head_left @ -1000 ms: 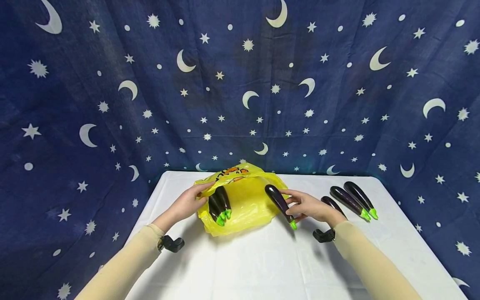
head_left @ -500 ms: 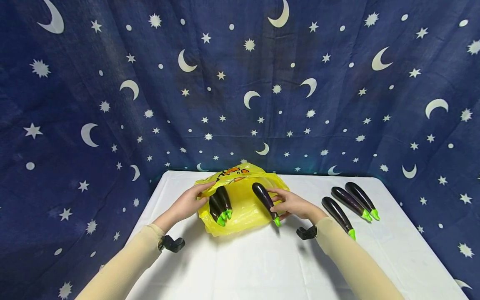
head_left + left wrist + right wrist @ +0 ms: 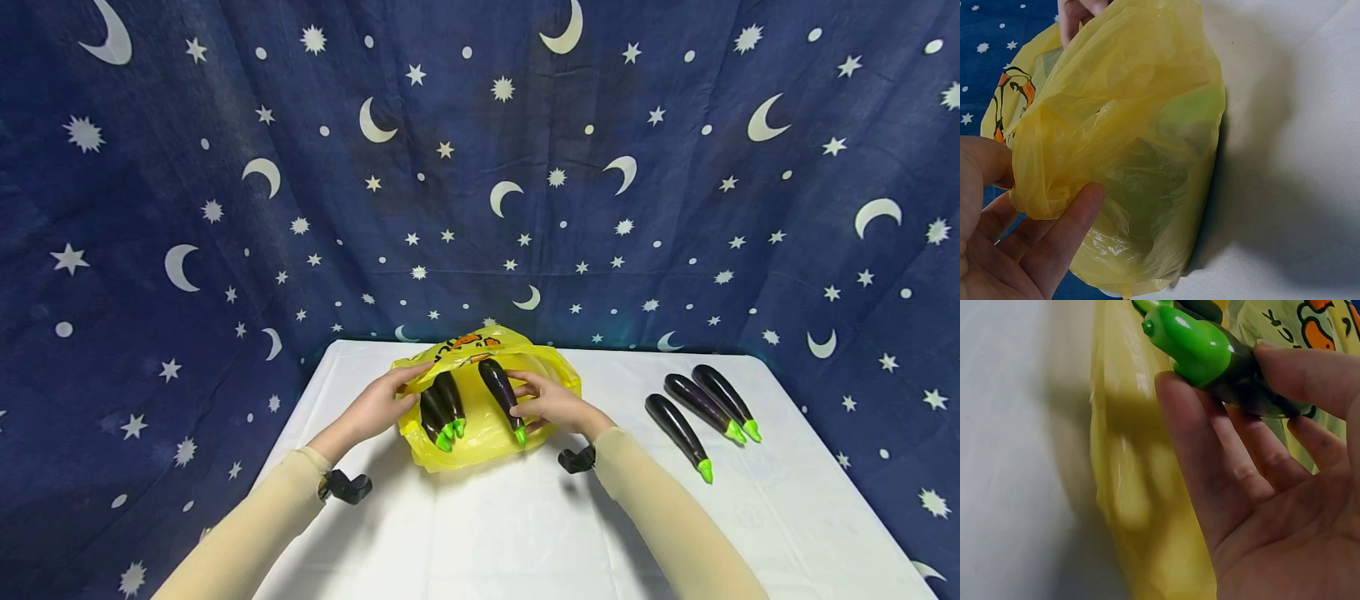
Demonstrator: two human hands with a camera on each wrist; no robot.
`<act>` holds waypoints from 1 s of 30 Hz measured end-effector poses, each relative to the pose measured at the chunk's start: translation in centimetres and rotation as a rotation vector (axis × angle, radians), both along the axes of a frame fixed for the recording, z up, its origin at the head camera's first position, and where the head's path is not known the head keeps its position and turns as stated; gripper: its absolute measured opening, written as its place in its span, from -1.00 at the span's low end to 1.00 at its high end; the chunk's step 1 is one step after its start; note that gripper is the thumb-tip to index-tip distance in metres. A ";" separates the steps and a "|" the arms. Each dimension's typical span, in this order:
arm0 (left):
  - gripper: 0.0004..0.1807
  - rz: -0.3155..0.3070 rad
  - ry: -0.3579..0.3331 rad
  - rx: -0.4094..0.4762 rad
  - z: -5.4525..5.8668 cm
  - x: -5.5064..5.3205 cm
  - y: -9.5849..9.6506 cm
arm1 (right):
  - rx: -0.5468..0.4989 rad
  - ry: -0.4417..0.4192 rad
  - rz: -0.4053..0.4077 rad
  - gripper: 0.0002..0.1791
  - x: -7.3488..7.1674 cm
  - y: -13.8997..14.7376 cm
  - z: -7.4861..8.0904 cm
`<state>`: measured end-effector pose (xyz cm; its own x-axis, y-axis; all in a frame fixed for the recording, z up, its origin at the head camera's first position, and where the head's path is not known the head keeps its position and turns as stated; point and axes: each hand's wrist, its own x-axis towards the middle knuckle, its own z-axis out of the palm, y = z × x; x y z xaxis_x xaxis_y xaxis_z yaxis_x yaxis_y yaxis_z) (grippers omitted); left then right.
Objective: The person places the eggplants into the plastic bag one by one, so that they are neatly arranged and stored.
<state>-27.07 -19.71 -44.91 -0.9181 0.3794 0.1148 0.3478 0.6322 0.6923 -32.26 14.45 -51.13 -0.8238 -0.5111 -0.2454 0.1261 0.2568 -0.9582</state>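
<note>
A yellow plastic bag (image 3: pixel 477 429) lies on the white table with its mouth spread toward me. My left hand (image 3: pixel 377 410) grips the left edge of that mouth; in the left wrist view the folded plastic (image 3: pixel 1041 181) passes between thumb and fingers. Between the thumb and fingertips of my right hand (image 3: pixel 553 406) is a dark purple eggplant (image 3: pixel 498 392) with a green stem end (image 3: pixel 1191 347), held inside the bag's opening. Two more eggplants (image 3: pixel 451 395) lie side by side at the bag's left, near my left fingers. The bag's depths are partly hidden.
Three eggplants lie apart on the right of the table: a nearer one (image 3: pixel 677 433) and two close together (image 3: pixel 701 404) behind it. A dark blue curtain (image 3: pixel 480 208) with moons and stars hangs behind the table (image 3: pixel 480 533).
My right hand has carried the eggplant leftward, from the bag's right edge into its opening. The nearer eggplant at right is uncovered. The left hand stays in place.
</note>
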 end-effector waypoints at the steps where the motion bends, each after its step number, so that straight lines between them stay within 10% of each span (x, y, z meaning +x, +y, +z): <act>1: -0.34 -0.003 0.006 0.001 0.0 0.0 0.0 | 0.000 0.003 -0.007 -0.09 -0.1 -0.5 0.0; 30: -0.35 0.028 -0.012 0.020 0.2 0.1 0.2 | 0.036 0.108 -0.156 -0.06 -1.7 -8.6 -2.0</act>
<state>-26.95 -19.54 -44.74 -0.9298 0.3509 0.1113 0.3218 0.6280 0.7085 -33.98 5.84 -53.10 -0.9149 -0.3674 -0.1674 0.0643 0.2767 -0.9588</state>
